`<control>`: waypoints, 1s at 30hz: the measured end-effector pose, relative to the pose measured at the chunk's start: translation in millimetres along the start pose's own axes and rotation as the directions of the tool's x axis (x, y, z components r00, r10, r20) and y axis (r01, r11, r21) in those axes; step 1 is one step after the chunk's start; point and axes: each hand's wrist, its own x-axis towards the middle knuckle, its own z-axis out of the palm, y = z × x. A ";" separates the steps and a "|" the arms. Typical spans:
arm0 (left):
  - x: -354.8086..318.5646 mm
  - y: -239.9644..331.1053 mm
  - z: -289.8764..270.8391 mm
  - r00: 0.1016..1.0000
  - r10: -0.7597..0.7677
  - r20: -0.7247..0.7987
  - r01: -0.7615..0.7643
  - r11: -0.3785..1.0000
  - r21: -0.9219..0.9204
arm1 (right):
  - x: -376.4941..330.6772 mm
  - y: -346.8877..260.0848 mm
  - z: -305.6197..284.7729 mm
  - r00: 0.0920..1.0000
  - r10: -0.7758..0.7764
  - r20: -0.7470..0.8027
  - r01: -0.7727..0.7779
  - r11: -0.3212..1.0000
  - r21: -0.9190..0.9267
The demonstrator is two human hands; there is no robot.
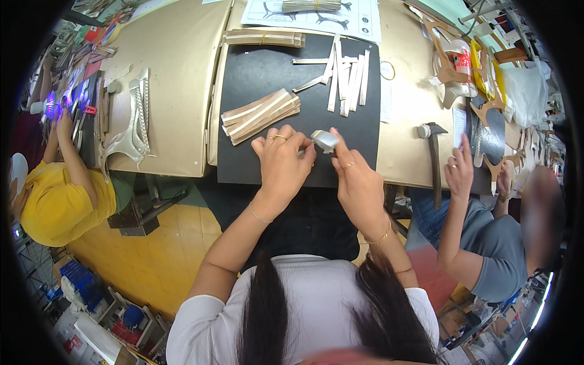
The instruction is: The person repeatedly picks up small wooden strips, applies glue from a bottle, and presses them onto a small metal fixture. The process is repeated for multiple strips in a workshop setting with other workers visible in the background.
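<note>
A whitish object [326, 142] is held in the right hand [359, 182]; striped strips [261, 114] are spread beside the left hand [283, 159].

Black rectangular work board [243, 167]: smooth, matt, material unclear. Stacked brown-and-cream striped flat strips [261, 115]: matt, wood or card, can't tell which. Narrow off-white flat strips [364, 76]: smooth, low sheen. Small white blurred piece [325, 141]: bright, slightly glossy, material unclear. Dark long-handled hammer [435, 161]: metal head, wood-looking matt handle. Gold-tan tabletop [398, 149]: smooth, faint sheen. Crumpled translucent bag [526, 91]: thin, shiny plastic. White short-sleeved top [322, 298]: ribbed matt cloth.
</note>
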 end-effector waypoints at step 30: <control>-10.3 -2.6 -6.0 1.000 -0.012 -0.026 0.012 1.000 -0.001 | -3.3 -3.5 2.0 0.999 0.003 -0.050 -0.002 1.000 0.021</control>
